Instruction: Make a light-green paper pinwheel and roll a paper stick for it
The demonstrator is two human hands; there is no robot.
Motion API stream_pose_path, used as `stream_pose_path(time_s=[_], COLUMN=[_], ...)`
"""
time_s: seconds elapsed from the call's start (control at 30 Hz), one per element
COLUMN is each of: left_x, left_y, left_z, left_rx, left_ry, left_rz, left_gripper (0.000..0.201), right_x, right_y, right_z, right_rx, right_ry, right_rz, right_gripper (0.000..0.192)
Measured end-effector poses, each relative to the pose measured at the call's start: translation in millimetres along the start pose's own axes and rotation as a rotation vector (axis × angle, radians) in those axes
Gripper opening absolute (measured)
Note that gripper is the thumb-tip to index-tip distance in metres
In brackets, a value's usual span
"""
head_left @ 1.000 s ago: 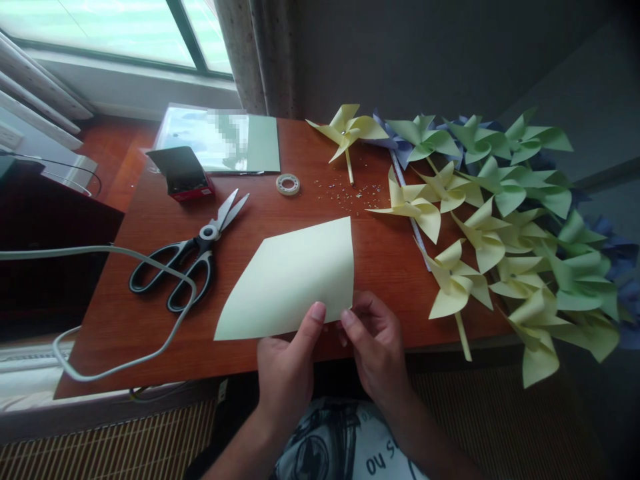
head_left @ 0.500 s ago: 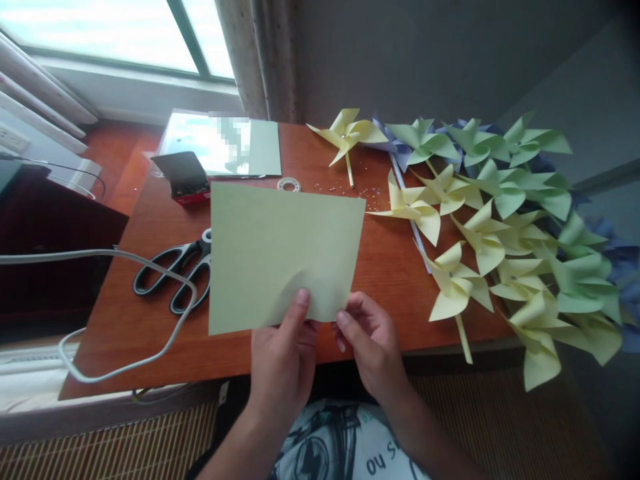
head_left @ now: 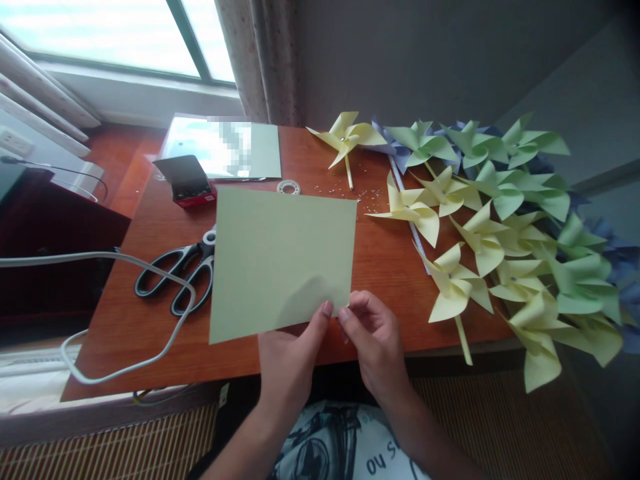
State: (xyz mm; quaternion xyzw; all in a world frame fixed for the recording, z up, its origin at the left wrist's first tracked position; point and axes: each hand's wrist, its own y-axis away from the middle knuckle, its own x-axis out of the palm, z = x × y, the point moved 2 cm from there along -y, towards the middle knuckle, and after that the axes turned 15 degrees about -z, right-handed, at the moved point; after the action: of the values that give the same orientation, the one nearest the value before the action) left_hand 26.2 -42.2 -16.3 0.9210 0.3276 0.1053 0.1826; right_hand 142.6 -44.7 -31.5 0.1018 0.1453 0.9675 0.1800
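1. Head view, hands. The left hand (head_left: pixel 290 357) pinches the near right corner of a pale green rectangular sheet of paper (head_left: pixel 283 257) between thumb and fingers; the right hand (head_left: pixel 375 340) pinches the same corner from the right, fingertips (head_left: pixel 345 313) pressed together on the edge.
2. Head view, sheet. The sheet is held raised and tilted above the near middle of the reddish-brown wooden table (head_left: pixel 385 260), hiding the blades of the black-handled scissors (head_left: pixel 177 273) at its left.
3. Head view, surroundings. A heap of yellow, green and blue paper pinwheels on sticks (head_left: pixel 500 220) fills the right side. At the far edge lie a small roll of clear tape (head_left: pixel 289 187), a red box with an open dark lid (head_left: pixel 187 180) and a flat pad (head_left: pixel 225 147). A grey cable (head_left: pixel 150 267) loops across the left.
4. Judged step. The sheet appears to be in preparation for folding; the next move likely calls for aligning corners accurately before creasing.
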Motion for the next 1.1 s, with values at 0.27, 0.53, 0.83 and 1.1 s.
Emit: stream_pose_path(time_s=[0.27,0.53,0.83,1.1], left_x=[0.7,1.1,-0.4,-0.5], left_y=[-3.3,-2.4,-5.0,-4.0], left_z=[-0.2,0.7,1.2,2.5], left_rx=[0.079,0.046,0.067,0.053], left_ry=[-0.08,-0.046,-0.052,-0.035], left_rz=[0.098,0.074,0.092,0.124], left_gripper=[0.013,0.011,0.014,0.027], right_x=[-0.2,-2.3,-1.6,-0.4], right_y=[0.2,1.2,-1.1,-0.7], right_z=[1.7,3.6,4.5,7.8], right_rx=[0.008,0.014,-0.03,-0.091], right_ry=[0.038,0.045,0.081,0.145], right_rz=[0.005,0.053,0.059,0.0], right_gripper=[0.02,0.018,0.018,0.014])
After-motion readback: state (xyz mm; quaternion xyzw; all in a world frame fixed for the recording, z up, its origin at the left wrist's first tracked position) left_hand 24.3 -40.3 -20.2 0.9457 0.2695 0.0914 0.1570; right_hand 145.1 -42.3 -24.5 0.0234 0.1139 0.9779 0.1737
